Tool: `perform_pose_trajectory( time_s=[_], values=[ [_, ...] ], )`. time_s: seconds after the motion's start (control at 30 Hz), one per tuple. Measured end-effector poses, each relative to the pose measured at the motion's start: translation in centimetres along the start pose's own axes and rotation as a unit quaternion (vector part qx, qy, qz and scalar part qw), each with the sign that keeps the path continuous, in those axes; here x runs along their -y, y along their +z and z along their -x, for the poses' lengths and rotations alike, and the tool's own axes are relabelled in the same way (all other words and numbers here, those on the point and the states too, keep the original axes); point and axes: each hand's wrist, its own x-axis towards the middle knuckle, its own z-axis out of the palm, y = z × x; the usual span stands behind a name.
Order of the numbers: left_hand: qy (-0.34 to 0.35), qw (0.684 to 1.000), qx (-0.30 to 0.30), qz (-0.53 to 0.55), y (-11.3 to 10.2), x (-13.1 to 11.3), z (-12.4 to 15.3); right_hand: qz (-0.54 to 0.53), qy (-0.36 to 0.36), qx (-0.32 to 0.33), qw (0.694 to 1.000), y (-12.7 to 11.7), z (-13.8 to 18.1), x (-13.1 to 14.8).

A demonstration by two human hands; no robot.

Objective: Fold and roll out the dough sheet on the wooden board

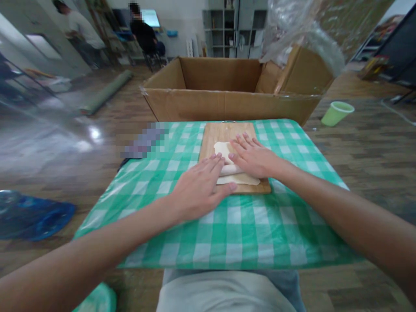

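Note:
A flattened sheet of pale dough [240,179] lies on a wooden cutting board [211,132], which rests on the table [224,247] with its green checked cloth. Across the dough runs a smooth whitish cylinder, apparently a rolling pin [231,169], its ends hidden under my hands. My left hand [199,186] lies flat over its left end, fingers stretched forward and thumb out toward the board's near edge. Over the right end, my right hand [253,156] is laid with fingers spread, its fingertips above the far part of the dough.
Behind the table stands a large cardboard box [227,104] with plastic wrap [299,39]. A pixelated object [146,141] sits at the cloth's left edge. On the floor are a green bin [336,113], a blue bottle [39,216] and a rolled mat [107,93]. Two people are farther back.

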Motion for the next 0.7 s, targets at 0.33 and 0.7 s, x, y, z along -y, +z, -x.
perform_pose_trajectory(
  time_s=[0.33, 0.7],
  values=[
    [-0.021, 0.998, 0.035, -0.039, -0.1, 0.5, -4.7, -0.011, 0.072, -0.035, 0.997, -1.2, 3.6, 4.1],
    [0.040, 0.998, -0.022, -0.042, 0.2, -1.2, 0.4, -0.028, 0.041, -0.070, 0.996, -1.5, 7.9, 7.5]
  ],
)
